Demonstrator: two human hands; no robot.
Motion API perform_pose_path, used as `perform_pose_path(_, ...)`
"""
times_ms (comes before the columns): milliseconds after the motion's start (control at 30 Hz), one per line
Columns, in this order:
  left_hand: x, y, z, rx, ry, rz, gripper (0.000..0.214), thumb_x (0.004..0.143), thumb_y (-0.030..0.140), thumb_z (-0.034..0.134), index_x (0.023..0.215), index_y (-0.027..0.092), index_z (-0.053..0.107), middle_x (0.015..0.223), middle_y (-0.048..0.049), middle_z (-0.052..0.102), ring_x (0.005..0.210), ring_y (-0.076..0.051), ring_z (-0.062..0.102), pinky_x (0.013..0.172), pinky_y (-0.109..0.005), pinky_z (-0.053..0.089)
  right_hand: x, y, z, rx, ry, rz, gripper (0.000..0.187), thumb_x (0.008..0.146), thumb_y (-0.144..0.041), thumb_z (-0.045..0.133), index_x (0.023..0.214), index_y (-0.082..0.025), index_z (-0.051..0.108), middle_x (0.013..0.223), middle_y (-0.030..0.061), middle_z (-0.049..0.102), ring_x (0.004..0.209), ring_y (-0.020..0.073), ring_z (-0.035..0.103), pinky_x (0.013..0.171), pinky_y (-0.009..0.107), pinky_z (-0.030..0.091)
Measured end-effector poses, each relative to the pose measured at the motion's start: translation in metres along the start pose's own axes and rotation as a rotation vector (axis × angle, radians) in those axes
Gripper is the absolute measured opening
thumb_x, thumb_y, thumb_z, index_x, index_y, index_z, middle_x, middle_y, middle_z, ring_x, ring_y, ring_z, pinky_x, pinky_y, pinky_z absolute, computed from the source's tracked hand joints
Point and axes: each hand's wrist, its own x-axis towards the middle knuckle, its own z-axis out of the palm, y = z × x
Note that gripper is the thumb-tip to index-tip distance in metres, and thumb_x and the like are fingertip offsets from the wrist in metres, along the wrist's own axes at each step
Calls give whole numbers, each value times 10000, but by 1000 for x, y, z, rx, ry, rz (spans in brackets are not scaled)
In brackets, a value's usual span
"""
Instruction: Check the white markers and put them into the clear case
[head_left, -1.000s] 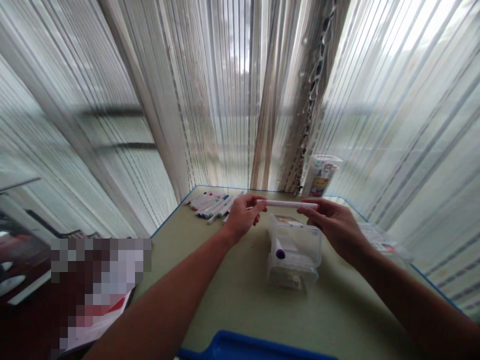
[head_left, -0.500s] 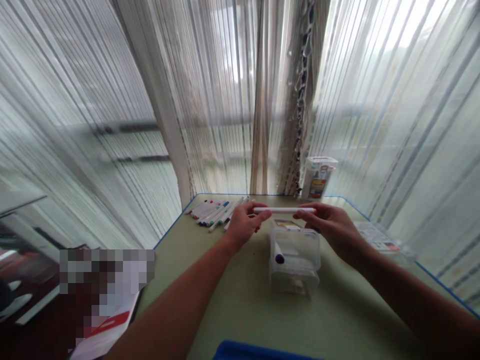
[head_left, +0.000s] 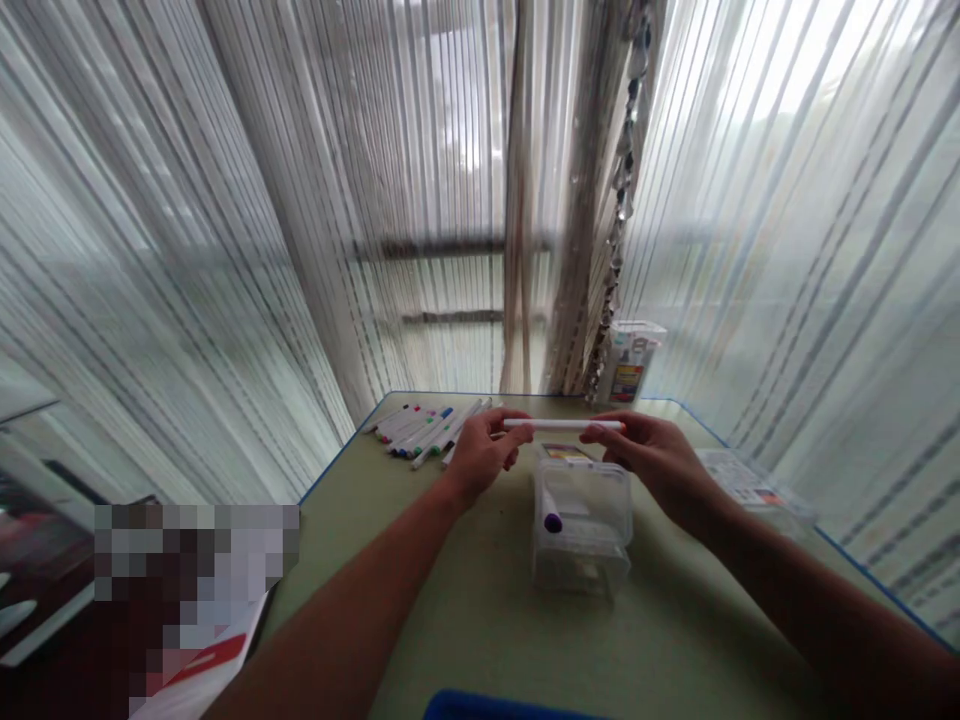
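white marker [head_left: 556,425], pinched in fingers [head_left: 519,434] of left hand [head_left: 480,455] and right hand [head_left: 660,455], risked dropping if either loosened.

At centre, the slim white cylindrical marker [head_left: 559,425] ends in orange; below, the flat tabletop [head_left: 472,600] is pale green, edged in blue.

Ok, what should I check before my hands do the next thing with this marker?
1. Left hand grips one end of the white marker: ok.
2. Right hand grips the other end: ok.
3. Cap pushed on tight: cannot tell, fingers cover the ends.
4. All the markers together: not ok; a purple-ended marker is in the clear plastic box, while a loose pile of markers lies on the table.
5. Labelled container by the curtain standing upright: ok.
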Motion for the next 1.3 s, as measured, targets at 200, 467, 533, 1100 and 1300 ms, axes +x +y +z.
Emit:
perform_pose_path(200, 0, 4, 0, -84, 24, -53, 239, 801, 282, 651, 969, 113, 671, 766, -57, 691, 440, -61, 489, 409, -199, 359, -2, -3, 2, 48, -7, 4, 430, 670, -502, 825, 847, -124, 721, 796, 83, 751, 440, 67, 533, 403, 197, 395)
perform_pose_path(467, 0, 7, -2, -167, 49, -85, 265, 849, 300, 544, 984, 110, 670, 760, -85, 700, 442, -89, 514, 423, -217, 366, -1, -3, 1, 90, 13, 27, 433, 665, -523, 819, 823, -136, 706, 798, 89, 754, 429, 76, 548, 391, 206, 397)
perform_pose_path(533, 0, 7, -2, -169, 61, -87, 264, 843, 292, 546, 982, 108, 675, 756, -86, 697, 447, -92, 517, 428, -219, 368, -1, -3, 0, 97, 21, 30, 433, 660, -518, 823, 831, -137, 709, 791, 85, 752, 426, 75, 548, 390, 206, 399)
perform_pose_path(1100, 1, 6, 0, -101, 87, -81, 262, 798, 341, 657, 927, 115, 683, 704, -47, 688, 420, -64, 487, 404, -202, 335, 0, -3, 0, 55, 36, 54, 492, 629, -589, 823, 722, -120, 704, 742, 108, 753, 414, 80, 548, 387, 206, 404)
perform_pose_path(1300, 0, 5, -1, -145, 73, -98, 245, 817, 300, 614, 942, 111, 705, 716, -60, 691, 427, -68, 494, 410, -203, 339, 0, -1, 0, 31, 45, 70, 514, 611, -611, 824, 728, -123, 711, 720, 115, 750, 410, 93, 533, 381, 220, 411)
